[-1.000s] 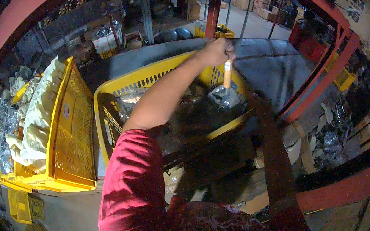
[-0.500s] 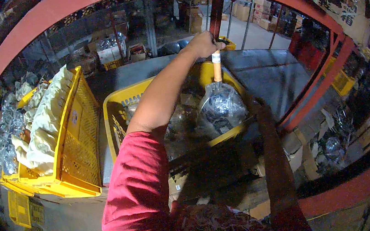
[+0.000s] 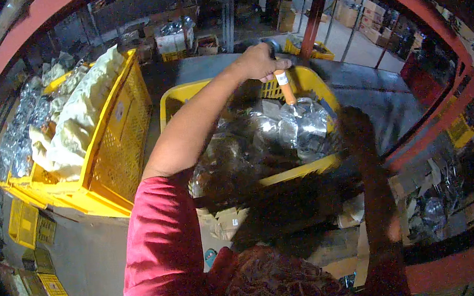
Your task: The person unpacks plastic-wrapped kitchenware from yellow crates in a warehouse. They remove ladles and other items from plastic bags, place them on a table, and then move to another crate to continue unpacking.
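My left hand [image 3: 259,63] is closed round the top of a light wooden handle [image 3: 285,90]. That handle belongs to a round, shiny pan-like piece [image 3: 305,125] wrapped in clear plastic. The wrapped pan sits low in a yellow plastic basket [image 3: 324,87], at its right side, with the handle leaning up toward my hand. Other plastic-wrapped shiny pieces [image 3: 223,155] lie beside it in the basket. In deep shadow, my right hand [image 3: 357,127] is at the basket's right rim; its fingers are too dark to make out.
Left of the basket, a tilted yellow crate [image 3: 122,126] holds plastic-wrapped goods and a pale cloth-like sheet [image 3: 78,129]. Red metal frame bars [image 3: 431,118] run along the right. Cardboard [image 3: 222,223] lies in front of the basket, and yellow crates [image 3: 23,224] stand low at left.
The view has shifted, so basket and crate appear farther right and the crate higher. The wrapped pan is lower among the other pieces, its handle now tilted. My left hand keeps its hold.
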